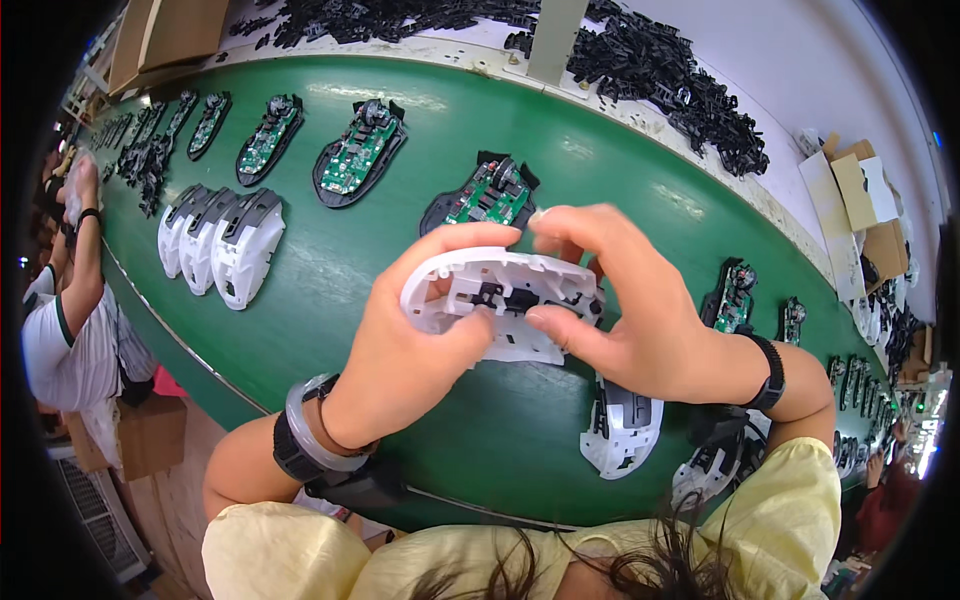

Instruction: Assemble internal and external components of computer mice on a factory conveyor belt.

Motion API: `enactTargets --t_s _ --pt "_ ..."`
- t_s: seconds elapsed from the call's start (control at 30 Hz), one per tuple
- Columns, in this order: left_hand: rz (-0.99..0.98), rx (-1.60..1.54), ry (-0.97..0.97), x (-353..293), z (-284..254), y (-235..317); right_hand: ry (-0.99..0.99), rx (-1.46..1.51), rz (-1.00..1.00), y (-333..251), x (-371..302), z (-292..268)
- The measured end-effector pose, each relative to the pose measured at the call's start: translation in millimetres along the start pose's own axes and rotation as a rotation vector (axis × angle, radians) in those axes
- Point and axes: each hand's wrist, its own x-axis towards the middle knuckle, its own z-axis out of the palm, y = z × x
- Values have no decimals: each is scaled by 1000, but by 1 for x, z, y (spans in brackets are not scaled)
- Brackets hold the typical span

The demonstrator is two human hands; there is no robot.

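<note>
Both hands hold one white mouse shell (pixel 490 300) above the green belt (pixel 320 280), its inner side up with small black parts showing. My left hand (pixel 410 340) grips its left end, thumb on the upper rim. My right hand (pixel 620 310) holds its right end, with the thumb pressing on the inside and the fingers curled over the top. Just behind the hands lies a black mouse base with a green circuit board (pixel 480 195). Another white shell with a grey insert (pixel 622 425) lies on the belt below my right wrist.
Three white shells (pixel 222 245) lie side by side at the left. More bases with boards (pixel 358 152) line the far side of the belt, and two more (pixel 735 295) lie to the right. Piles of small black parts (pixel 660 70) sit behind. Another person (pixel 70 320) works at the left.
</note>
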Motion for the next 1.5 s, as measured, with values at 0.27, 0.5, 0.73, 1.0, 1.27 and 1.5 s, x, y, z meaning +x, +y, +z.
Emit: enactTargets --t_s 0.27,0.5,0.73,1.0,1.27,1.5 --pt "46 79 -41 4 -5 -10 79 -860 -799 11 -11 19" --pt "25 100 -95 1 -4 -3 89 -964 -748 3 -12 18" --pt "-433 -420 -211 16 -35 6 235 -824 -222 65 46 -89" --pt "-262 -286 -254 7 -27 4 90 -1030 83 180 84 -122" --pt "131 665 -34 5 -22 19 214 -218 356 89 52 -108" --pt "396 914 110 0 -29 13 -100 40 48 -31 29 -17"
